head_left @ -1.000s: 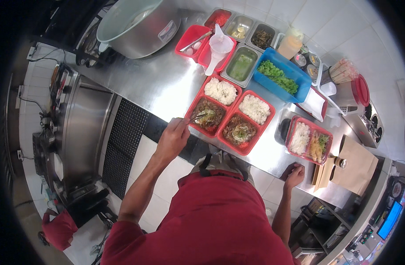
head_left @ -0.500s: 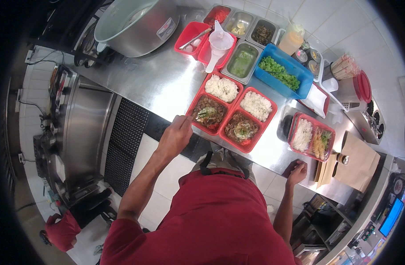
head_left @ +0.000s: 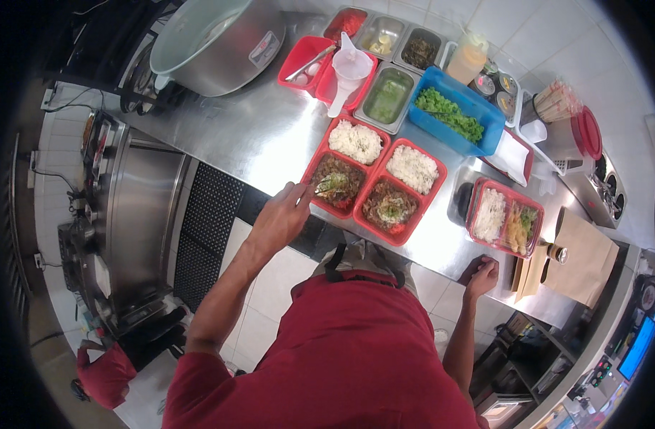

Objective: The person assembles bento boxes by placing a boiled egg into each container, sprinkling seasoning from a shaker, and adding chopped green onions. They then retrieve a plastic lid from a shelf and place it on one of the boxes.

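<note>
Position | left hand still at red box | right hand still curled

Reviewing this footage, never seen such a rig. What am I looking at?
No robot: the left grip and right grip are a person's bare hands. The pictures come from a head-worn fisheye camera looking down, so edges bend; picture left is the person's left.

On the steel counter: two red boxes of rice and meat, a third box rightward, a blue tub of lettuce, steel tubs, a pot, a paper bag.

The left grip seems to pinch a thin utensil at the left box; its kind is unclear. The right grip is curled at the counter's edge, nothing visible in it.
</note>
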The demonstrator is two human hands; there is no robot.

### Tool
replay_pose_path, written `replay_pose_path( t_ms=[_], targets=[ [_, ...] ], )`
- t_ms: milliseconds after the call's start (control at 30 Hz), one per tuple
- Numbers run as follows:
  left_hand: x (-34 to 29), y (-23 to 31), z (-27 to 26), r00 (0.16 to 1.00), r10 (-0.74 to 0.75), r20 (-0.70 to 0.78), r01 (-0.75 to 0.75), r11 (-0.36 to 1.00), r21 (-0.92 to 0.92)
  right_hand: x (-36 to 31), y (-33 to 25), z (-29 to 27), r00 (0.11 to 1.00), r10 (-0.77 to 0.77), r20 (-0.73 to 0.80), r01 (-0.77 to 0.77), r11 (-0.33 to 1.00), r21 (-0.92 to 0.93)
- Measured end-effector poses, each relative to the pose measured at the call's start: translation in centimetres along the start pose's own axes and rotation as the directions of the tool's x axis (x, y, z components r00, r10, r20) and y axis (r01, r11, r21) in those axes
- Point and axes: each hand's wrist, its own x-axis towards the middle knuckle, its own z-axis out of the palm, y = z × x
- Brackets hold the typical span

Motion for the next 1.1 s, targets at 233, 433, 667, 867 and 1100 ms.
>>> replay_pose_path(
  t_ms=[233,433,667,867,1100],
  targets=[
    [1.0,-0.5,-0.9,0.990,0.106,0.095,-0.113,0.991,0.067,0.1,0.4,-0.2,1.000,-0.010,0.004,0.010,0.997,-0.082],
    [2.1,0.0,-1.2,0.978,0.163,0.127,-0.180,0.974,0.134,0.3,0.7,-0.2,1.000,0.013,0.005,-0.013,0.997,-0.078],
    [2.4,0.8,-2.0,0.973,0.099,0.206,-0.125,0.985,0.116,0.0,0.6,0.1,0.999,0.050,-0.007,-0.049,0.998,0.036],
    [3.1,0.9,-2.3,0.964,0.153,0.218,-0.179,0.978,0.106,-0.2,-0.3,0.1,1.000,0.012,0.003,-0.012,0.998,0.066],
    [3.4,1.1,-2.6,0.959,0.158,0.234,-0.187,0.977,0.107,-0.2,-0.6,0.2,0.999,0.045,-0.012,-0.045,0.998,0.042]
  ],
)
